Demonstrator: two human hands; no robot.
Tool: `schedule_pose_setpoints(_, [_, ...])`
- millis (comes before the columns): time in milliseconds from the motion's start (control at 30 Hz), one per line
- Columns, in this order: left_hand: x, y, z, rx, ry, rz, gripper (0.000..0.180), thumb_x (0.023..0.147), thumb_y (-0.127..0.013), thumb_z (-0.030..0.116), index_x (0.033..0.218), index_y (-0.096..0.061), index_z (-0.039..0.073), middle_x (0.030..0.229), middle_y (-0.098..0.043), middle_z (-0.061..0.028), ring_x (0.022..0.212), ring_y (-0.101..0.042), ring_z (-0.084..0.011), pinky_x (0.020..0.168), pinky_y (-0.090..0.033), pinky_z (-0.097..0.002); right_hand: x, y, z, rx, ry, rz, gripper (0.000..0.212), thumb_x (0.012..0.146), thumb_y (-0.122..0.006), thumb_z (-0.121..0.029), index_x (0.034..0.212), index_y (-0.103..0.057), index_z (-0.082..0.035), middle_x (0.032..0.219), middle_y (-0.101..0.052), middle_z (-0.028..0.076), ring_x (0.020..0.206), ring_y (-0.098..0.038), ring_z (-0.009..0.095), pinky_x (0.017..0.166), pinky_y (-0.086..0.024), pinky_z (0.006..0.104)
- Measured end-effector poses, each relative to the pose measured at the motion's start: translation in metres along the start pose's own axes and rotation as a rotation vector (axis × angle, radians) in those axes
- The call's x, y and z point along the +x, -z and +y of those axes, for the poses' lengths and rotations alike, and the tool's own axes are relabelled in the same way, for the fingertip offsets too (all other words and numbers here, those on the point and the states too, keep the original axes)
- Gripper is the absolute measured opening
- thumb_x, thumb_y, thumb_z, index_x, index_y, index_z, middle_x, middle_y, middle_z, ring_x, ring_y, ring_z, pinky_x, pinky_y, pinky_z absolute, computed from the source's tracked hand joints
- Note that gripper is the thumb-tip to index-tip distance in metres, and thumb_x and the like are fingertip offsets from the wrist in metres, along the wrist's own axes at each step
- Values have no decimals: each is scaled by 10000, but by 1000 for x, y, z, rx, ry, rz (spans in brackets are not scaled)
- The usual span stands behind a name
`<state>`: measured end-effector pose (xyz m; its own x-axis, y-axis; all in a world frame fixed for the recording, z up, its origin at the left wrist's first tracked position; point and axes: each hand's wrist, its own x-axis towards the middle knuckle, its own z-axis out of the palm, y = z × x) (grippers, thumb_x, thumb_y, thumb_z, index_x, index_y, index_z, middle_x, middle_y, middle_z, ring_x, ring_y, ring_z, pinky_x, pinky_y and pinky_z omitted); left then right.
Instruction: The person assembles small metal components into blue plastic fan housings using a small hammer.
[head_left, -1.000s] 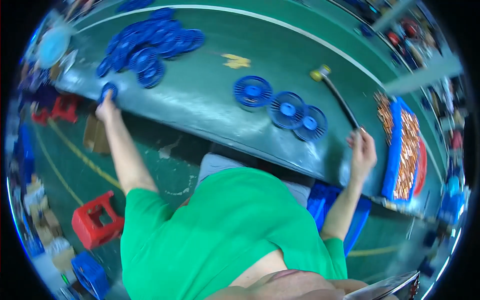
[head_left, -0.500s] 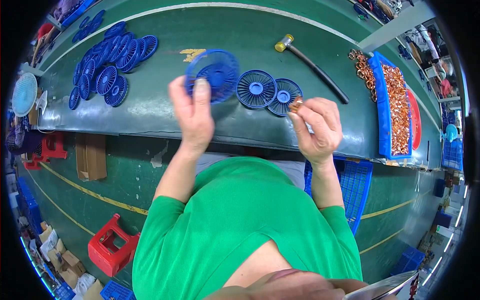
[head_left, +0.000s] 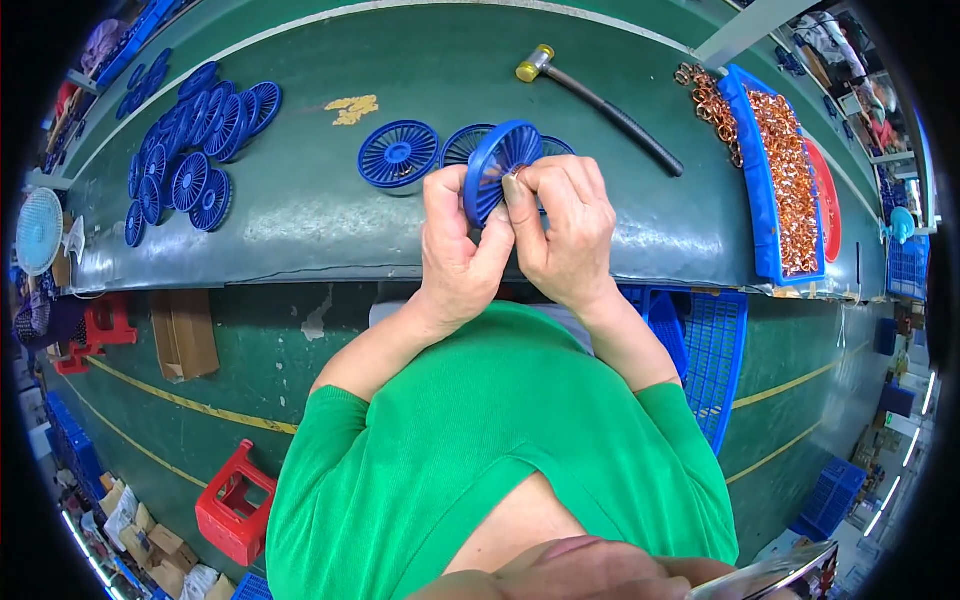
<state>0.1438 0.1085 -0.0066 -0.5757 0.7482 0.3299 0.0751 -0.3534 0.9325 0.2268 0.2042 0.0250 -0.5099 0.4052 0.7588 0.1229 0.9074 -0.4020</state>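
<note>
Tilted nearly on edge, a blue spoked wheel (head_left: 488, 165) is held up over the table's near edge. Its rim sits between the fingers and thumb of my left hand (head_left: 460, 240), which is closed on it. My right hand (head_left: 570, 225) is closed at the wheel's hub, with the thumb and fingertips pressed together there. A small copper-coloured ring shows partly at those fingertips; how it sits against the hub is hidden. Behind lie more wheels: one flat spoked wheel (head_left: 398, 154) in full view at the left, others partly covered by the raised wheel and my right hand.
A pile of blue wheels (head_left: 190, 180) covers the table's left. A mallet (head_left: 612, 112) with a yellow head lies beyond my right hand. At right stands a blue tray (head_left: 750, 175) of copper-coloured rings, with loose rings (head_left: 712, 105) beside it and a red basin (head_left: 828, 200) behind.
Both hands have come together: the left brought its wheel rightward and turned it on edge, and the right carried the copper-coloured ring to the hub. The surroundings shifted slightly in view.
</note>
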Motion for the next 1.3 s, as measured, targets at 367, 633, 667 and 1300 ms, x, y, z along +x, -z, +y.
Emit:
schedule_pose_setpoints(367, [-3, 18, 49, -454, 259, -191, 622, 827, -639, 30, 1370, -338, -15, 1277, -495, -103, 1157, -519, -175, 1004, -418, -332, 4, 40, 4, 118, 266, -126, 297, 794, -696, -333, 982, -753, -109, 1167, -672, 29, 1285, -452, 362, 1095, -253, 514])
schedule_pose_setpoints(633, [-6, 23, 32, 69, 12, 7, 473, 878, -658, 33, 1294, -443, -27, 1123, -591, -83, 969, -579, -118, 873, -459, -252, 2, 45, 42, 694, -170, -308, 346, 883, -526, -58, 1209, -596, 36, 1305, -558, 172, 1147, -574, 268, 928, -475, 361])
schedule_pose_setpoints(667, [-5, 30, 23, 161, -78, 102, 449, 875, -659, 24, 1276, -465, -29, 1071, -607, -81, 927, -585, -115, 845, -467, -247, 2, 48, 56, 693, -410, -198, 333, 886, -552, -68, 1201, -600, 28, 1251, -595, 131, 1005, -631, 203, 824, -517, 305])
schedule_pose_setpoints(1300, [27, 116, -21, 1085, -201, 215, 477, 866, -651, 263, 1271, -525, 45, 1353, -453, -279, 1306, -375, -444, 1092, -274, -529, -29, 113, 289, -798, -647, -49, 338, 899, -570, -394, 900, -670, -71, 849, -687, 146, 780, -661, 350, 689, -509, 446])
